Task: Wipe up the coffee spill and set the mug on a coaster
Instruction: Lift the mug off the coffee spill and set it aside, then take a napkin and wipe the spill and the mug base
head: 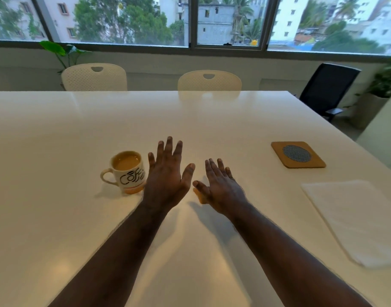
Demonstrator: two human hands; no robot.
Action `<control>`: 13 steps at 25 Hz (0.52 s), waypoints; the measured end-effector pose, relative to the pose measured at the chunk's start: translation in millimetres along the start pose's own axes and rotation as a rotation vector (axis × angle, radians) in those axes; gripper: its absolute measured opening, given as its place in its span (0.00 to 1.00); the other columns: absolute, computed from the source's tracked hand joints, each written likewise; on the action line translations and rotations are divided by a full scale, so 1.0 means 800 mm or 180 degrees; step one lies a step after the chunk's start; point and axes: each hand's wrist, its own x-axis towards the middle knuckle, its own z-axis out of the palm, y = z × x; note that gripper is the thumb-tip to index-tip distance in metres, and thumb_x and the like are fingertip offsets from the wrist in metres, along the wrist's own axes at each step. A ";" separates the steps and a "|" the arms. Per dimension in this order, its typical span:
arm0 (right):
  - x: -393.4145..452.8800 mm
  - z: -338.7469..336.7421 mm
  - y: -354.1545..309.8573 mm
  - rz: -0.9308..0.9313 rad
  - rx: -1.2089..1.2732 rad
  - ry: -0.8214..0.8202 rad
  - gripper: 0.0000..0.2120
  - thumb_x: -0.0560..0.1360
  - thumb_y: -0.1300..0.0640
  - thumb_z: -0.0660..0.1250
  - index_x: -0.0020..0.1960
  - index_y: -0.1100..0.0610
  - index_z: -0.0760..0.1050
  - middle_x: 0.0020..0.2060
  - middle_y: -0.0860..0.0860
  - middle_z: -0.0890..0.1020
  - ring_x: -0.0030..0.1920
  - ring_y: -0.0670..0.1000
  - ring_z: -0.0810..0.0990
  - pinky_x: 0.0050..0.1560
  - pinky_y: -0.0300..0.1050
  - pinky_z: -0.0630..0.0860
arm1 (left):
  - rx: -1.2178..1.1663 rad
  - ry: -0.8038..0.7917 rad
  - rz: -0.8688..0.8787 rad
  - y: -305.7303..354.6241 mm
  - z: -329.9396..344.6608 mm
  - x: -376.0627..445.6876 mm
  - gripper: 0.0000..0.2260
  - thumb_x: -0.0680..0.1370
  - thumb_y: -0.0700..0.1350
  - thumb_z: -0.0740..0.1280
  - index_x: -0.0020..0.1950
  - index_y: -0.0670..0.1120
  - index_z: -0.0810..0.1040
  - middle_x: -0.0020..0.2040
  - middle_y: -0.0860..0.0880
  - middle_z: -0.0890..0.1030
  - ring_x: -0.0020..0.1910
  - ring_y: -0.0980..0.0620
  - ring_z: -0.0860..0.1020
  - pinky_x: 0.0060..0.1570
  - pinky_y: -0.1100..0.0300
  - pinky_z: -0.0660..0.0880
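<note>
A cream mug (127, 171) with "Coffee" lettering stands upright on the white table (79, 134), full of milky coffee, handle pointing left. My left hand (168, 173) hovers flat just right of the mug, fingers straight and spread, holding nothing. My right hand (219, 185) is stretched out beside it, palm down, also holding nothing. A tan patch of spilled coffee (200, 197) shows under my right thumb; the hand hides most of it. A square cork coaster (297, 154) with a grey round centre lies far right. A folded white cloth (354, 220) lies near the right edge.
Two white chairs (94, 77) (209, 80) stand behind the table's far edge, and a black office chair (327, 89) sits at the far right corner. Potted plants (61, 52) stand by the window wall.
</note>
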 end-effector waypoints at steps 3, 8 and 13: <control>-0.027 -0.002 0.037 0.0333 -0.0088 0.0040 0.41 0.74 0.29 0.39 0.78 0.53 0.36 0.77 0.48 0.39 0.75 0.50 0.34 0.76 0.53 0.44 | -0.0104 -0.0386 0.0174 0.031 0.027 0.001 0.34 0.77 0.65 0.44 0.79 0.53 0.39 0.79 0.50 0.34 0.77 0.50 0.33 0.72 0.50 0.31; -0.078 -0.010 0.110 0.0714 -0.0233 0.0099 0.41 0.74 0.29 0.36 0.77 0.54 0.35 0.77 0.49 0.38 0.75 0.50 0.33 0.75 0.49 0.40 | -0.0231 -0.0753 0.0467 0.094 0.073 -0.002 0.34 0.78 0.65 0.44 0.79 0.53 0.40 0.79 0.50 0.34 0.76 0.50 0.32 0.71 0.51 0.30; -0.122 -0.022 0.166 0.0937 -0.0347 0.0036 0.42 0.72 0.29 0.35 0.77 0.54 0.35 0.77 0.50 0.37 0.75 0.50 0.33 0.74 0.48 0.40 | -0.0265 -0.1020 0.0604 0.157 0.103 -0.008 0.34 0.77 0.65 0.43 0.79 0.53 0.39 0.78 0.50 0.33 0.76 0.50 0.32 0.74 0.47 0.33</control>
